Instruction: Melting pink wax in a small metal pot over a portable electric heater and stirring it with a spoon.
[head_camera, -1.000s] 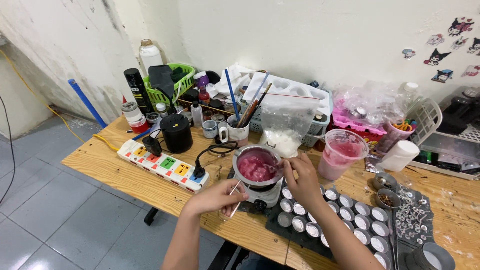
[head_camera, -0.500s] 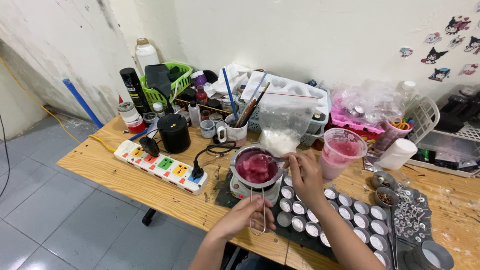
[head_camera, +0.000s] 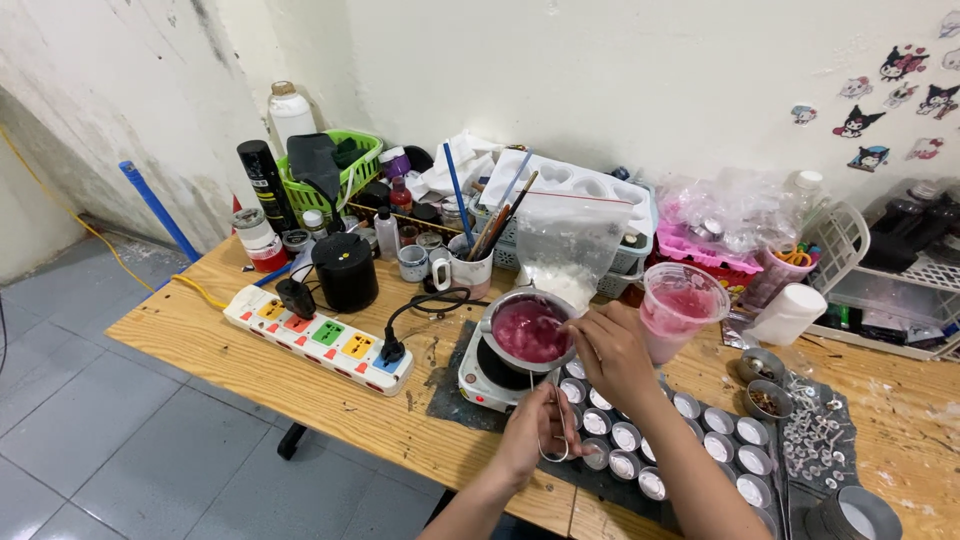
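Head view looks down on a wooden table (head_camera: 250, 360) crowded with craft supplies against a white wall. Near the middle, a small metal pot (head_camera: 528, 332) of pink liquid sits on a white hot plate (head_camera: 488, 378), which rests on a dark mat (head_camera: 450, 385). The right hand (head_camera: 612, 350) hovers at the pot's right rim, its grip pinched on what looks like a thin stick dipping toward the pink liquid, though the stick is too fine to see clearly. The left hand (head_camera: 535, 432) is lower, just in front of the hot plate, its grip clenched around the wire handle (head_camera: 556, 425) that runs down from the pot. Right of both hands, rows of small round metal cups (head_camera: 700, 440) with white filling lie on the mat. A clear plastic cup (head_camera: 680, 308) holding pink liquid stands just behind the right hand. To the left, a white power strip (head_camera: 318, 338) with coloured switches lies on the table, a black plug and cable running from it toward the hot plate, and a black cylinder (head_camera: 345, 270) stands behind it. Farther back are a green basket (head_camera: 335, 175), a mug of brushes (head_camera: 470, 268) and a clear bag of white flakes (head_camera: 570, 250).
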